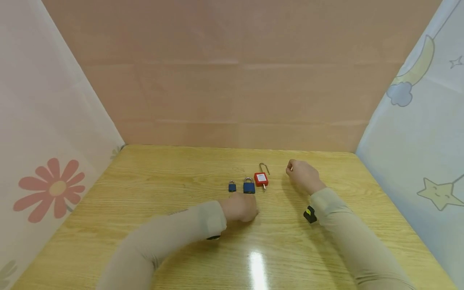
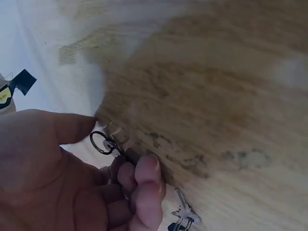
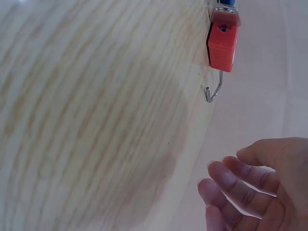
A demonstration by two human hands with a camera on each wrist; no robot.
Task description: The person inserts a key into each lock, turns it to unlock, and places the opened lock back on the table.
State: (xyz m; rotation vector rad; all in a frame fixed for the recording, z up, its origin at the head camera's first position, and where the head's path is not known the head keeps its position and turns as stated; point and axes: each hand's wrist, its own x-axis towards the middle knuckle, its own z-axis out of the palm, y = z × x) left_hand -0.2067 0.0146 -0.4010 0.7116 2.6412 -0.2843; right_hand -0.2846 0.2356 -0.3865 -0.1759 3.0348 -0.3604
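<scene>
My left hand (image 1: 242, 207) is low over the table, with curled fingers and the thumb a little apart. In the left wrist view a key (image 2: 113, 147) on a dark split ring (image 2: 97, 143) shows at its fingers, its far end hidden behind them. Just beyond this hand lie a blue padlock (image 1: 249, 187) and a smaller blue padlock (image 1: 232, 187), both shackles in place. Right of them is a red padlock (image 1: 261, 179) with its long shackle (image 1: 263, 165) sticking out, unhooked. My right hand (image 1: 303, 175) hovers to its right, fingers loosely bent around nothing.
More keys (image 2: 185, 209) lie by the small padlock in the left wrist view. The wooden table (image 1: 163, 169) ends at a tan back wall (image 1: 232, 92). Patterned panels (image 1: 54, 121) stand at both sides.
</scene>
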